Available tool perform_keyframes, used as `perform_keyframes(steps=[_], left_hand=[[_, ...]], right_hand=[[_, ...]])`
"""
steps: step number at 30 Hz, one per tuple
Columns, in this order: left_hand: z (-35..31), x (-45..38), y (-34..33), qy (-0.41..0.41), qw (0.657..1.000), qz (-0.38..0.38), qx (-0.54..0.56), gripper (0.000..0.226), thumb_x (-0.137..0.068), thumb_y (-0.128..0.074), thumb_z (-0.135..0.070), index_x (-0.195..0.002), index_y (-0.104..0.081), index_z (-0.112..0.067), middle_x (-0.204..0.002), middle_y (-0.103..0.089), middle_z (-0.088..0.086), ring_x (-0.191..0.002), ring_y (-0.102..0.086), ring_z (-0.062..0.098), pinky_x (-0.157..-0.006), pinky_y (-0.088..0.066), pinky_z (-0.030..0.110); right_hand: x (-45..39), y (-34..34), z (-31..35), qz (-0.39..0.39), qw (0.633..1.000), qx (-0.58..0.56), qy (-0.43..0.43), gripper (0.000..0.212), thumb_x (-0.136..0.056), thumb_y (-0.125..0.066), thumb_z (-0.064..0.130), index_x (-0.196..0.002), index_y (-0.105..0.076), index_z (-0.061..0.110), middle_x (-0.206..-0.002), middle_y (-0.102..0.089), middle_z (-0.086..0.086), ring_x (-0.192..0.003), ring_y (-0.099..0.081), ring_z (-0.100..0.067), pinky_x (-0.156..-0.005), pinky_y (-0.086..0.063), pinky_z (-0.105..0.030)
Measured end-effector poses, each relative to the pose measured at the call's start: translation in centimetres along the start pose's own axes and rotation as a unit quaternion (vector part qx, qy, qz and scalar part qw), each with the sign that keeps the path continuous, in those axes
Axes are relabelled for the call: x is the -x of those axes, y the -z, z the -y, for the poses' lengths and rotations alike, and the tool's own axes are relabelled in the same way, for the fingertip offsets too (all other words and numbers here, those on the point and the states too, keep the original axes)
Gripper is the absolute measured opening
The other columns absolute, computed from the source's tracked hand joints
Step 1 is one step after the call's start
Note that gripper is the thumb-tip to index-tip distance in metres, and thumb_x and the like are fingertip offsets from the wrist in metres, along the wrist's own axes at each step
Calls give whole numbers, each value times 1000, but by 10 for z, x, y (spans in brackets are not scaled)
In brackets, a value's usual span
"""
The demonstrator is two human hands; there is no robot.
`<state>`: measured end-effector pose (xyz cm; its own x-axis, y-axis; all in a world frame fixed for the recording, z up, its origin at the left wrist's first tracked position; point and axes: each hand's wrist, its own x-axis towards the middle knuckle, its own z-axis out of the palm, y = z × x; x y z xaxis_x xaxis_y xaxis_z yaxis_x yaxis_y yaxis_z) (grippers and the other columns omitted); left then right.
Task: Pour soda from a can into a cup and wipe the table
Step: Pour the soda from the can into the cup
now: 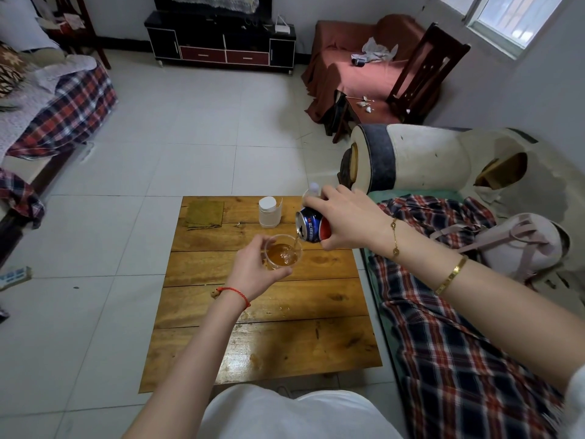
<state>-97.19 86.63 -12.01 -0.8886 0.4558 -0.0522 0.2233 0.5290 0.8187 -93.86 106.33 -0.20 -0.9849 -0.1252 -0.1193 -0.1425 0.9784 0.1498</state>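
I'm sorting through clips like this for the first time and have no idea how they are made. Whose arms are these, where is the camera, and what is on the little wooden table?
There is no machine here: these are a person's two bare arms, filmed by one wide-angle camera worn on the head, looking forward and down. That is why the room bends at the edges.

The right hand grips a blue soda can, tipped so that a thin stream runs out. The left hand holds a clear cup under it, partly filled with amber, bubbly drink.

On the wooden table lie a folded olive-brown cloth at the far left corner and a clear container with a white lid beside it. A few wet spots show near the table's middle. Part of another clear bottle peeks out behind the right hand.
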Motion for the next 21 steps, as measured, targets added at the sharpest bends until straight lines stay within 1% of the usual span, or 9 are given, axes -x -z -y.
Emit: perform_keyframes(steps=[3, 5, 8, 10, 13, 16, 19, 21], left_hand=[[0, 0, -1, 1, 1000, -1, 6, 69, -66, -88, -32, -123, -53, -18, -121, -61, -4, -107, -56, 10, -97, -51, 29], [0, -1, -1, 2, 1000, -2, 9, 69, -66, -88, -33, -124, -53, -18, -121, -61, -4, -107, -57, 11, -97, -51, 30], [-1, -5, -1, -1, 1000, -7, 19, 69, -66, -88, -33, -123, -53, -20, -120, -62, -5, -107, -58, 11, -95, -52, 28], [-3, -7, 2, -7, 999, -16, 30, 68, -66, -88, -32, -124, -54, -19, -119, -61, -7, -107, -58, 10, -94, -51, 26], [-4, -12, 5, -16, 999, -26, 45, 68, -67, -88, -28, -124, -53, -18, -116, -58, -11, -107, -56, 8, -94, -48, 22], [-1, -16, 8, -16, 998, -36, 54, 68, -67, -89, -28, -124, -53, -18, -114, -59, -11, -108, -59, 10, -95, -50, 24], [10, -19, 8, -14, 997, -46, 57, 66, -67, -88, -27, -123, -54, -18, -115, -60, -11, -108, -60, 11, -95, -51, 26], [20, -20, 7, -11, 998, -47, 49, 66, -68, -88, -28, -124, -54, -18, -117, -60, -11, -107, -59, 9, -94, -51, 26]], right_hand=[[-1, -2, -1, 1, 1000, -7, 0, 79, -78, -71, 50, -144, -33, 28, -130, -49, -8, -117, -50, -25, -93, -48, -39], [-2, -2, -2, 3, 1000, -21, -1, 79, -78, -71, 50, -145, -33, 28, -129, -49, -7, -116, -49, -23, -91, -47, -36], [-3, -4, -4, -3, 998, -63, -2, 78, -76, -72, 48, -143, -36, 29, -121, -50, -4, -104, -48, -17, -83, -46, -29], [-4, -5, -6, -14, 995, -96, -5, 77, -75, -72, 47, -141, -38, 29, -115, -50, -2, -98, -47, -14, -80, -47, -27], [-5, -10, -9, -35, 986, -162, -19, 76, -73, -73, 48, -139, -39, 30, -113, -51, 0, -101, -53, -17, -83, -54, -33], [-7, -23, -10, -53, 961, -269, -38, 76, -74, -75, 45, -140, -40, 27, -119, -52, 0, -108, -53, -16, -91, -54, -34], [-10, -46, -8, -85, 925, -366, -54, 75, -73, -79, 39, -138, -44, 23, -125, -54, 0, -115, -52, -14, -101, -47, -33], [-11, -65, -4, -101, 905, -406, -76, 73, -73, -82, 38, -136, -47, 23, -126, -56, 2, -115, -52, -11, -102, -45, -31]])
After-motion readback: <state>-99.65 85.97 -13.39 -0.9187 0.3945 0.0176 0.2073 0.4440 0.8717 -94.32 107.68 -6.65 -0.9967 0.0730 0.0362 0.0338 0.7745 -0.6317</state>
